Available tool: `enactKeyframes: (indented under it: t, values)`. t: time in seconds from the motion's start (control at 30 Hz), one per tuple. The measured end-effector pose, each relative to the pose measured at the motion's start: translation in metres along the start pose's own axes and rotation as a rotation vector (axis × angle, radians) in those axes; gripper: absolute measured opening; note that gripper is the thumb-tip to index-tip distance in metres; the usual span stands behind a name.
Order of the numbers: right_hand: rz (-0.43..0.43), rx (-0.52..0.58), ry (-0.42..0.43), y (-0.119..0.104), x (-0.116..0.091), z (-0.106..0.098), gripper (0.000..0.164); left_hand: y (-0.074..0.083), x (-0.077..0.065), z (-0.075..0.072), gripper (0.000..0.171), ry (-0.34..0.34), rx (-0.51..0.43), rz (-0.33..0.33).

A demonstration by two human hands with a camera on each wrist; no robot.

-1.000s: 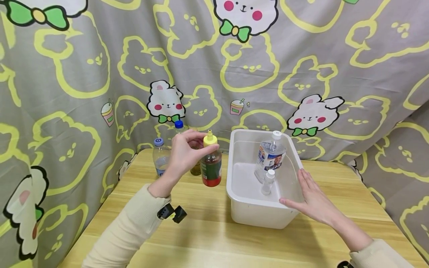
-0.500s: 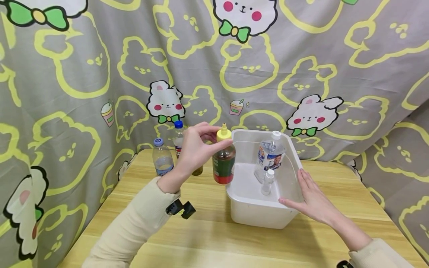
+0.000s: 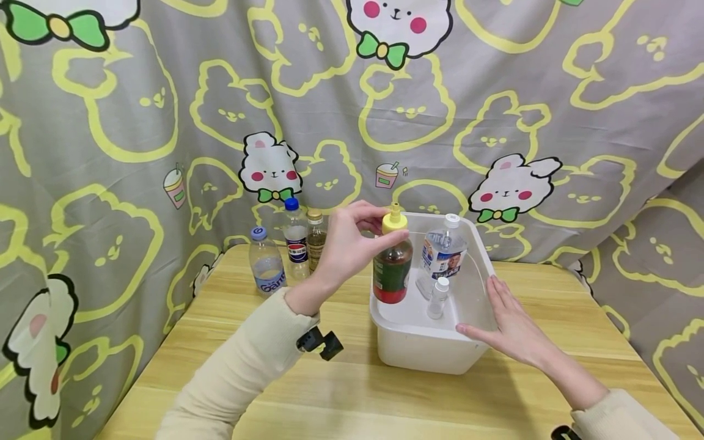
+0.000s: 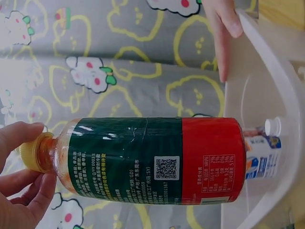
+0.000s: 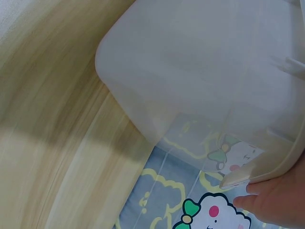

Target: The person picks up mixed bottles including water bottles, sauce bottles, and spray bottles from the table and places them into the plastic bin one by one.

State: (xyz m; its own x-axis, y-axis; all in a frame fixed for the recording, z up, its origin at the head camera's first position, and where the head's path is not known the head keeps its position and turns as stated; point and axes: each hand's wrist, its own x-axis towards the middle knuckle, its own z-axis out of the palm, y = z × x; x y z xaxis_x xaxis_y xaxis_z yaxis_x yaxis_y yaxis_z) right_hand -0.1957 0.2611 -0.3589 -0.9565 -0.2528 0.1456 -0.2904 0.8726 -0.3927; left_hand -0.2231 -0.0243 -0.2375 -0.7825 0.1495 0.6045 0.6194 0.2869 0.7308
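Observation:
My left hand [image 3: 348, 250] pinches the yellow cap [image 3: 393, 223] of a sauce bottle [image 3: 392, 275] between thumb and fingers. Upright, the bottle hangs over the left rim of a white plastic tub [image 3: 423, 353]. A green and red label [image 4: 157, 160] faces the left wrist camera. On the tub's right front corner rests my right hand [image 3: 514, 330], fingers straight along the side and thumb on the front rim. Inside the tub stand a large clear bottle [image 3: 444, 253] with a white cap and a small clear bottle [image 3: 438, 299].
Left of the tub, a blue-capped clear bottle [image 3: 266, 263], a Pepsi bottle [image 3: 297, 247] and a gold-capped bottle [image 3: 316, 241] stand on the wooden table [image 3: 308, 403]. A patterned curtain [image 3: 330, 98] hangs behind and at the sides.
My left hand has carried the sauce bottle rightward, from beside the tub to over its left rim. The gold-capped bottle has come into fuller view. My right hand keeps its place.

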Motion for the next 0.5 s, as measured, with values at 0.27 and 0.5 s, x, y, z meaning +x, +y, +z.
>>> enactKeyframes:
  t: [0.27,0.5]
  values:
    - [0.002,-0.004,0.0,0.0,0.0,0.001,0.105,-0.006,0.0,0.018,0.033,-0.016,-0.031,-0.028]
    - [0.006,-0.002,-0.001,0.0,0.0,0.0,0.105,-0.011,0.0,0.033,0.034,-0.044,-0.048,-0.058]
